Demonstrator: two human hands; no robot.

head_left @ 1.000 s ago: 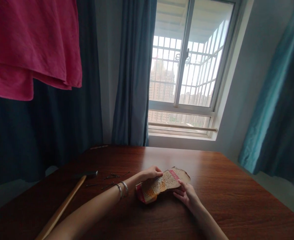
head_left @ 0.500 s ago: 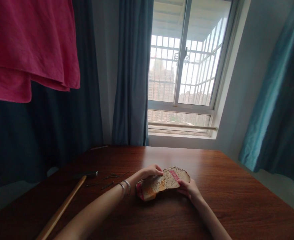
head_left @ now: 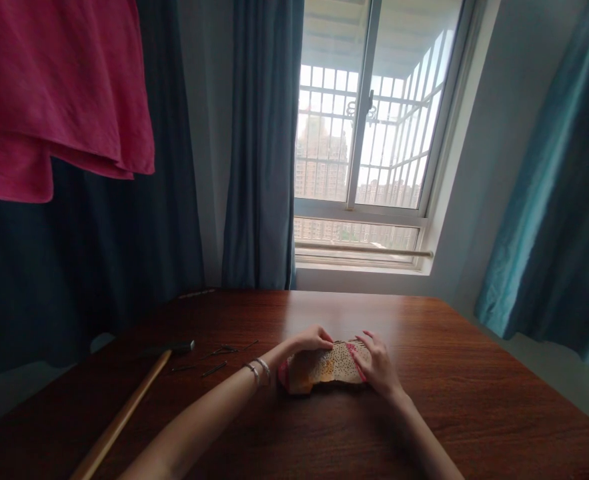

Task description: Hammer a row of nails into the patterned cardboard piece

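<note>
Pressing a dotted card (head_left: 324, 365) down on the wooden table (head_left: 474, 413), both hands on it.
Head view: the left hand (head_left: 314, 339) curls its fingers over the card's far left edge, gripping it, while the right hand (head_left: 377, 363) lies open, fingers spread across the right end. Looks like a steadying step, one that calls for even pressure. A hammer (head_left: 139, 393) and nails (head_left: 214, 368) lie apart, off left.

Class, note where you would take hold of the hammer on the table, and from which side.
Grip the hammer low on its long wooden handle, reaching down from above on the left: it lies flat on the table, head pointing away. The left hand, nearest, holds the punched board.
</note>
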